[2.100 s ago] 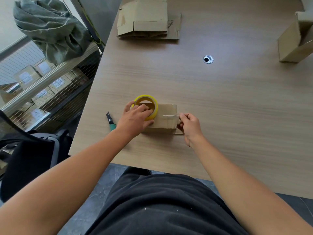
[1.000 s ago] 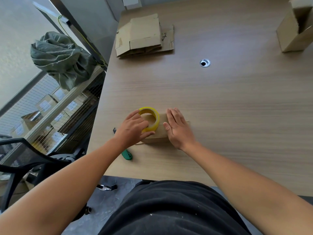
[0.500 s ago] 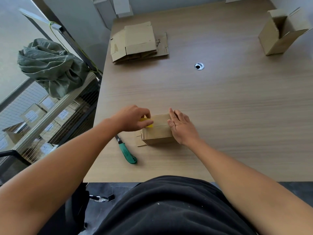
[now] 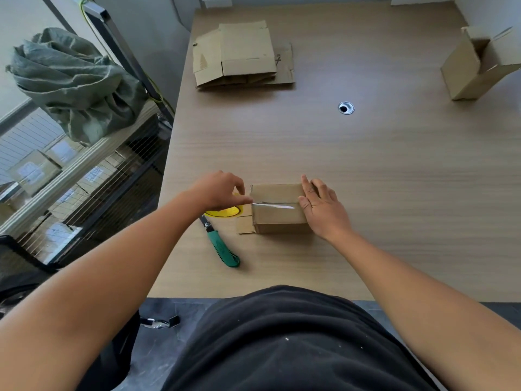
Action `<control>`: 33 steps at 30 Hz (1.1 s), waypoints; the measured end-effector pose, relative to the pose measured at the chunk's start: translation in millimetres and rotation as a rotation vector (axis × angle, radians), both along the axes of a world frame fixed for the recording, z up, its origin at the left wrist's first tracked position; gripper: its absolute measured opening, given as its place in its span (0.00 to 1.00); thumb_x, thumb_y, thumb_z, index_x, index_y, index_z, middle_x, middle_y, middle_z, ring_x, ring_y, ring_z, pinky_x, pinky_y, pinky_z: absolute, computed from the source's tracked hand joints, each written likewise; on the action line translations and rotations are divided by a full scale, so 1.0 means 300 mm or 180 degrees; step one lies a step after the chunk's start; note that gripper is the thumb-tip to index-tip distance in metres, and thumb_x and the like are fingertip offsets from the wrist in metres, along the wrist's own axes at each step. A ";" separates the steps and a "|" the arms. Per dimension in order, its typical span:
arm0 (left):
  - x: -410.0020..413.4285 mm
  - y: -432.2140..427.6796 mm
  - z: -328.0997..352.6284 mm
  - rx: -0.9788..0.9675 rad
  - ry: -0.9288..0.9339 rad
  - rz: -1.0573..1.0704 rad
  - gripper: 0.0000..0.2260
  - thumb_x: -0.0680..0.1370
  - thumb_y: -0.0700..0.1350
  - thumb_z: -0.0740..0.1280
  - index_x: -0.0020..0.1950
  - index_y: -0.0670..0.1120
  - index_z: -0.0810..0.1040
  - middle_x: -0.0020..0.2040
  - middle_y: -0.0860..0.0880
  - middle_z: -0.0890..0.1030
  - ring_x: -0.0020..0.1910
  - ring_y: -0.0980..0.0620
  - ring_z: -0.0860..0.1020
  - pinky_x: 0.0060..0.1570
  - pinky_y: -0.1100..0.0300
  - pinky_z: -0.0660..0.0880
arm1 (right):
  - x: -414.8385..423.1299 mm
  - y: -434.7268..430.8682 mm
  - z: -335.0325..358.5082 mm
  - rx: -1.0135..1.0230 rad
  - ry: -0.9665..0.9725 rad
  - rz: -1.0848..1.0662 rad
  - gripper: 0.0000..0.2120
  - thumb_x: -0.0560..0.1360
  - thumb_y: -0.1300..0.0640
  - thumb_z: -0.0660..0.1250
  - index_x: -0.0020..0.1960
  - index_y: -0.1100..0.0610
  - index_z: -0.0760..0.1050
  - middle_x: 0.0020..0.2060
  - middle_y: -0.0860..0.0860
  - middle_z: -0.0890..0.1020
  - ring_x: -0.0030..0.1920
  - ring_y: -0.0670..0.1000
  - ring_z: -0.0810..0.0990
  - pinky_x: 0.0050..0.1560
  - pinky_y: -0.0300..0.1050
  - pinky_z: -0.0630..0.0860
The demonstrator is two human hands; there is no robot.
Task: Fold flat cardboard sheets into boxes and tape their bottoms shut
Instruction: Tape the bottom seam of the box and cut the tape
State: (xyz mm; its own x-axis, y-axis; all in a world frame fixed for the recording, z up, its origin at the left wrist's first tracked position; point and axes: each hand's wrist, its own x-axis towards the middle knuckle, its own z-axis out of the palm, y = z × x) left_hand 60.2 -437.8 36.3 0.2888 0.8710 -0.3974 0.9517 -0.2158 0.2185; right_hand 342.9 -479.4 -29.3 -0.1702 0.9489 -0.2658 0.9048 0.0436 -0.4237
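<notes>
Cardboard box [image 4: 277,210] under flat right hand [image 4: 324,208]

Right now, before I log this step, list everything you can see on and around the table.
Small box: one, brown, near table edge, between both hands.
Clear tape strip: one, shiny, along the box's top seam.
Tape roll: one, yellow, flat on the table under the left hand.
Utility knife: one, green handle, left of the box.
Flat cardboard sheets: a stack, brown, far left of table.
Open box: one, brown, far right.
Cable hole: one, silver-rimmed, table middle.
Table: one, light wood.
Sack: one, grey-green, on the shelf at left.
Left hand: pinching the tape at the box's left edge.
Right hand: open, flat against the box's right side.
</notes>
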 end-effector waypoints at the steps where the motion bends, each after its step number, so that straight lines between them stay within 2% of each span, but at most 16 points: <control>1: -0.006 0.004 -0.015 -0.0026 -0.0046 0.0009 0.21 0.75 0.68 0.67 0.55 0.54 0.82 0.54 0.48 0.83 0.54 0.47 0.79 0.50 0.53 0.77 | 0.000 0.001 -0.003 0.0012 0.0016 -0.0012 0.27 0.85 0.42 0.48 0.82 0.42 0.46 0.78 0.47 0.54 0.76 0.54 0.56 0.73 0.52 0.64; 7: -0.021 0.021 -0.080 -0.0186 -0.0269 0.0110 0.25 0.74 0.68 0.68 0.62 0.52 0.79 0.56 0.48 0.83 0.55 0.46 0.79 0.55 0.50 0.78 | 0.004 0.004 -0.025 0.0043 0.0347 -0.0053 0.25 0.85 0.44 0.52 0.81 0.42 0.53 0.75 0.48 0.59 0.74 0.53 0.58 0.74 0.52 0.61; 10: -0.030 0.023 -0.093 -0.0299 -0.0437 0.0043 0.28 0.75 0.66 0.68 0.71 0.54 0.72 0.61 0.53 0.81 0.60 0.48 0.78 0.58 0.50 0.77 | 0.002 0.003 -0.041 -0.0001 0.1090 -0.0357 0.24 0.84 0.49 0.59 0.79 0.46 0.61 0.72 0.51 0.62 0.74 0.54 0.60 0.78 0.50 0.54; 13: -0.044 0.010 -0.109 -0.0236 -0.0585 -0.0129 0.29 0.78 0.63 0.66 0.77 0.58 0.64 0.70 0.56 0.76 0.66 0.48 0.76 0.62 0.49 0.74 | -0.006 -0.003 -0.017 -0.0523 0.1783 -0.0737 0.25 0.85 0.54 0.59 0.80 0.44 0.58 0.72 0.49 0.59 0.75 0.45 0.57 0.79 0.44 0.50; 17: -0.063 0.008 -0.133 -0.0297 -0.0704 -0.0338 0.27 0.80 0.62 0.63 0.78 0.61 0.61 0.74 0.56 0.72 0.68 0.46 0.74 0.61 0.51 0.73 | -0.024 -0.010 -0.009 -0.0422 0.1717 -0.0918 0.25 0.85 0.54 0.57 0.81 0.46 0.56 0.67 0.48 0.63 0.69 0.42 0.62 0.71 0.32 0.52; 21: -0.074 0.044 -0.146 -0.0460 -0.0875 -0.0429 0.27 0.80 0.62 0.64 0.77 0.62 0.62 0.72 0.56 0.74 0.67 0.47 0.75 0.61 0.52 0.72 | -0.036 -0.004 -0.030 -0.0126 0.1692 -0.1026 0.24 0.85 0.57 0.59 0.80 0.51 0.60 0.65 0.49 0.67 0.69 0.45 0.65 0.68 0.26 0.55; 24: -0.074 0.069 -0.155 -0.0464 -0.0900 -0.0547 0.27 0.79 0.62 0.64 0.77 0.62 0.62 0.72 0.57 0.74 0.66 0.47 0.75 0.59 0.52 0.72 | -0.041 -0.009 -0.048 0.0220 0.1633 -0.1075 0.22 0.85 0.58 0.59 0.78 0.53 0.64 0.65 0.49 0.70 0.67 0.43 0.68 0.67 0.24 0.57; 27: -0.078 0.083 -0.176 -0.0395 -0.0930 -0.0582 0.27 0.80 0.62 0.63 0.78 0.62 0.61 0.72 0.56 0.73 0.66 0.47 0.75 0.58 0.53 0.71 | -0.051 -0.016 -0.072 0.0524 0.1555 -0.1158 0.21 0.84 0.55 0.59 0.77 0.53 0.67 0.67 0.50 0.73 0.67 0.41 0.69 0.68 0.29 0.62; 29: -0.081 0.089 -0.187 -0.0388 -0.0973 -0.0571 0.27 0.80 0.62 0.63 0.78 0.62 0.61 0.72 0.55 0.74 0.66 0.46 0.75 0.59 0.52 0.73 | -0.047 -0.005 -0.088 0.0777 0.1284 -0.1068 0.22 0.84 0.50 0.59 0.76 0.54 0.68 0.67 0.53 0.74 0.69 0.48 0.71 0.72 0.41 0.66; 31: -0.080 0.093 -0.190 -0.0390 -0.1031 -0.0572 0.27 0.80 0.62 0.63 0.78 0.62 0.62 0.72 0.55 0.74 0.67 0.46 0.75 0.61 0.50 0.74 | -0.041 0.003 -0.079 0.1222 0.0560 -0.0879 0.26 0.83 0.45 0.58 0.76 0.56 0.68 0.71 0.57 0.72 0.74 0.57 0.66 0.76 0.54 0.62; 33: -0.072 0.098 -0.187 -0.0389 -0.1078 -0.0581 0.26 0.80 0.62 0.63 0.77 0.61 0.62 0.72 0.55 0.74 0.67 0.46 0.75 0.62 0.49 0.74 | -0.068 -0.024 -0.029 0.1866 0.0126 -0.0622 0.26 0.82 0.45 0.61 0.74 0.60 0.69 0.72 0.59 0.72 0.77 0.61 0.62 0.77 0.61 0.59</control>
